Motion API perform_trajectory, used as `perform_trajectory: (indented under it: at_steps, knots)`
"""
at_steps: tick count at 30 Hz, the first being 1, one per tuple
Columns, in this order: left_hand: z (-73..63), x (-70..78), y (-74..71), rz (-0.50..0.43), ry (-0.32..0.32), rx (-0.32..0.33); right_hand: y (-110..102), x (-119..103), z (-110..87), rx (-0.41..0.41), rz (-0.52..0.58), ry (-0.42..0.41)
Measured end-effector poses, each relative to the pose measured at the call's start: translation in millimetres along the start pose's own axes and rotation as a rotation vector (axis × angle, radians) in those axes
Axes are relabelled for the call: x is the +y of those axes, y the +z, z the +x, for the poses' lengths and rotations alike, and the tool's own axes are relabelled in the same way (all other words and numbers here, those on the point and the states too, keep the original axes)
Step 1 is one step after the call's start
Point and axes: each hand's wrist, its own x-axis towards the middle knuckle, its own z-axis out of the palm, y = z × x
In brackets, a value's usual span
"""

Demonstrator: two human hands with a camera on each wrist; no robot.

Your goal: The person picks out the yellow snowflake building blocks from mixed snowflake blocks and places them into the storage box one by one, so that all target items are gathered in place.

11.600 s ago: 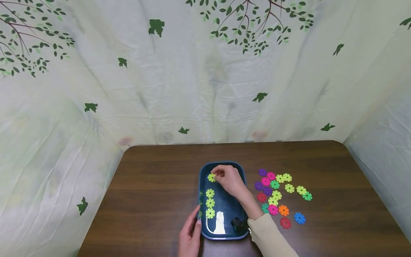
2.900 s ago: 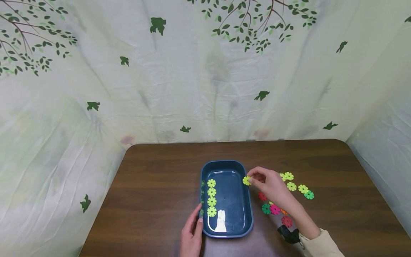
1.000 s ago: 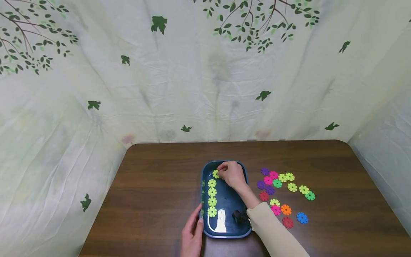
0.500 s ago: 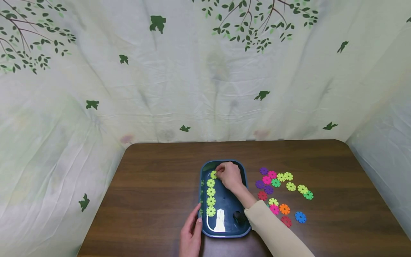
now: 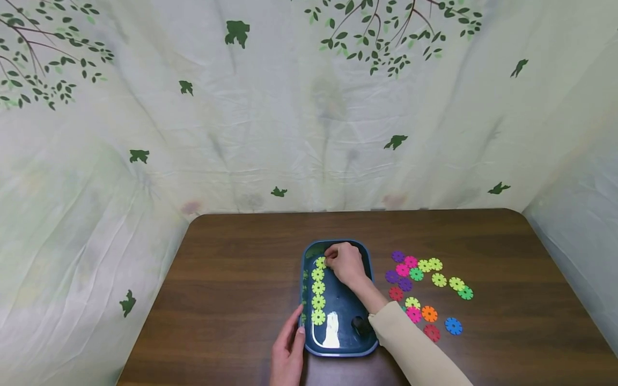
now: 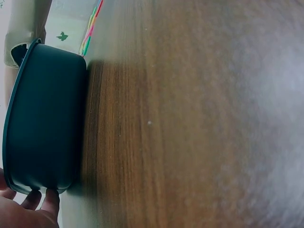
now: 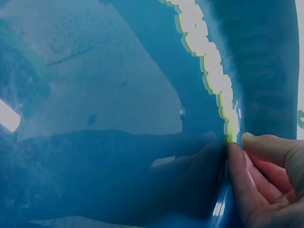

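Observation:
A deep blue tray [image 5: 345, 338] stands on the brown table. Along its left side runs a column of several yellow-green notched building discs [image 5: 317, 288], laid edge to edge. My right hand [image 5: 345, 264] reaches into the tray and pinches the farthest yellow disc [image 5: 320, 262] by its right edge. In the right wrist view, thumb and index fingertips [image 7: 233, 148] meet the end of that disc row. My left hand [image 5: 288, 351] rests against the tray's near left side, fingers fairly straight. The left wrist view shows its fingertips [image 6: 50, 197] touching the outer wall.
Right of the tray lie loose discs: purple [image 5: 391, 276], pink [image 5: 403, 269], green [image 5: 416, 274], yellow [image 5: 439, 280], red [image 5: 432, 333], orange [image 5: 429, 313] and blue [image 5: 453, 326]. A leaf-printed curtain [image 5: 309, 134] hangs behind the table [image 5: 241, 279].
My right hand has carried a yellow disc from the right-hand pile into the tray. Over the last second it has shifted slightly left to the column's far end. The left hand stays put.

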Motion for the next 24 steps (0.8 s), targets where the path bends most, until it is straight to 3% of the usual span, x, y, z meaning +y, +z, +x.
perform_trajectory:
  at_steps: [10,24]
  knots:
    - [-0.8,1.6,-0.8,-0.006,0.012,-0.005,-6,-5,-0.9,-0.059,0.077,0.045]
    - [-1.4,0.8,-1.7,-0.036,0.044,-0.016,-21,-22,-16.0,-0.097,0.221,0.034]
